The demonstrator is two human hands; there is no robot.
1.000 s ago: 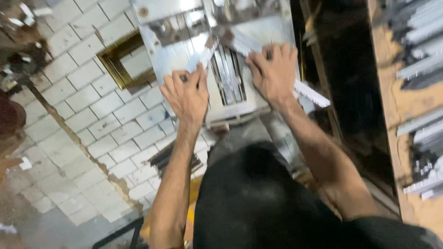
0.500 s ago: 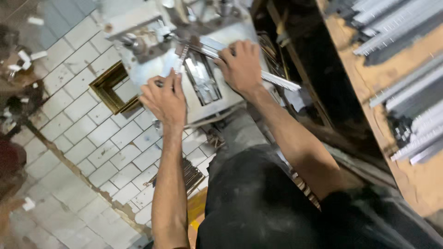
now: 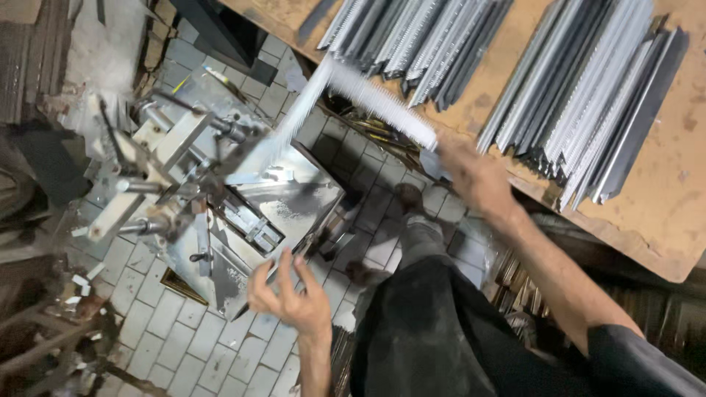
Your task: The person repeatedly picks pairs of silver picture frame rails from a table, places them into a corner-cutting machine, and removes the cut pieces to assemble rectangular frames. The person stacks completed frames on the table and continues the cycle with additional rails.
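My right hand (image 3: 471,173) grips the end of a long toothed metal strip (image 3: 379,99), which is blurred and lifted between the machine and the wooden table. Just off the near edge of the shiny metal press machine (image 3: 283,206) hovers my left hand (image 3: 290,294), fingers spread and holding nothing. The machine has a slotted guide (image 3: 250,224) on its flat plate and levers on its far left side.
A wooden table (image 3: 662,191) at the right carries several piles of grey toothed metal strips (image 3: 581,95). The floor is pale tiles (image 3: 184,345). My dark trousers (image 3: 434,331) fill the bottom middle. Metal clutter lies at the left edge.
Both hands have left the machine plate. My right hand has swung right towards the table with a metal strip; my left hand has drawn back and opened. The view has turned right.
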